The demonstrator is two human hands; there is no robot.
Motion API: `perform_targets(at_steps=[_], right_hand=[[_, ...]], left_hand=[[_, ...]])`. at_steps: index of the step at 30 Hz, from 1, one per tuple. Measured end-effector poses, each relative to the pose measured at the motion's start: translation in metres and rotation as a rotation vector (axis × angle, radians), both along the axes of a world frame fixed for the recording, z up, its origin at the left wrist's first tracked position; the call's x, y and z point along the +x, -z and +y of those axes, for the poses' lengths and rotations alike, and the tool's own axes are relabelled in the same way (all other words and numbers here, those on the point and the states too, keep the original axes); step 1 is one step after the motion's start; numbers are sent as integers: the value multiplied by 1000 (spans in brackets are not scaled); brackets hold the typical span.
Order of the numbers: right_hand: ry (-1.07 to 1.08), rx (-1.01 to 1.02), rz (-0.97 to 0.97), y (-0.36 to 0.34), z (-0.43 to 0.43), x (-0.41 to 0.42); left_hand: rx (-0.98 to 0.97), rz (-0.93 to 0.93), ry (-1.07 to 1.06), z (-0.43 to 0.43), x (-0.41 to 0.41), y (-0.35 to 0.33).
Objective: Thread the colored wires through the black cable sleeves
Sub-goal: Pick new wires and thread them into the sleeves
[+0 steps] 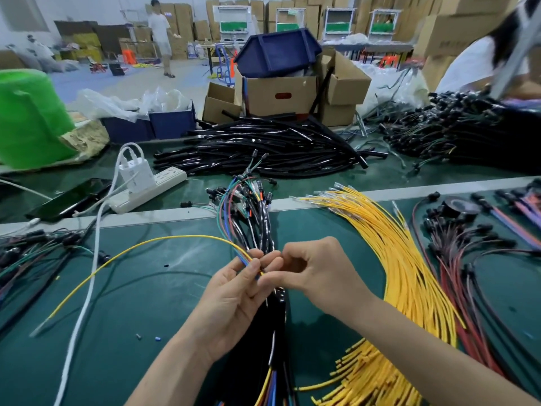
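My left hand grips a bundle of colored wires at the mouth of a black cable sleeve that runs down between my forearms. Blue, green and red wires fan upward from my fingers. My right hand pinches the end of a single yellow wire right at the sleeve mouth, beside my left fingertips. That yellow wire arcs left and down across the green mat. Wire ends in yellow and blue come out of the sleeve's lower end.
A fan of loose yellow wires lies to the right, with red and black leads beyond. Black sleeves are piled at the back. A power strip, phone and white cable lie left.
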State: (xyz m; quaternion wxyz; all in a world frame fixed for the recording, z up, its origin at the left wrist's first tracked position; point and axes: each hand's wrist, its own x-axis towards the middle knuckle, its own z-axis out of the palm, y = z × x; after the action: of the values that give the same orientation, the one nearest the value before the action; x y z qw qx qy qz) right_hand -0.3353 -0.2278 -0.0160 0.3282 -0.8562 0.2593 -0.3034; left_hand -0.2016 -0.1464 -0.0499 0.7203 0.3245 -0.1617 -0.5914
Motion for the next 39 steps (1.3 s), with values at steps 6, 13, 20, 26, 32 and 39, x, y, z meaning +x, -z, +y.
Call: perform_targets(at_steps=[6,13,20,26,32,39], right_hand=[[-7,23,124,-15,-7,-23],[807,-82,243,-31,-151,-176],[1148,113,589,22,-224,-264],[1260,207,555,19,-240,-264],[1341,74,712,22,-240,-258],[1364,-1,742,24,-230,-248]], left_hand=[[-3,-23,-3,-2,13,15],[-101,2,86,-7,10,24],[-335,169,350,-11,11,34],[-305,140,401,-19,13,28],[-381,211,452,-23,10,29],[-365,233,438,-26,18,29]])
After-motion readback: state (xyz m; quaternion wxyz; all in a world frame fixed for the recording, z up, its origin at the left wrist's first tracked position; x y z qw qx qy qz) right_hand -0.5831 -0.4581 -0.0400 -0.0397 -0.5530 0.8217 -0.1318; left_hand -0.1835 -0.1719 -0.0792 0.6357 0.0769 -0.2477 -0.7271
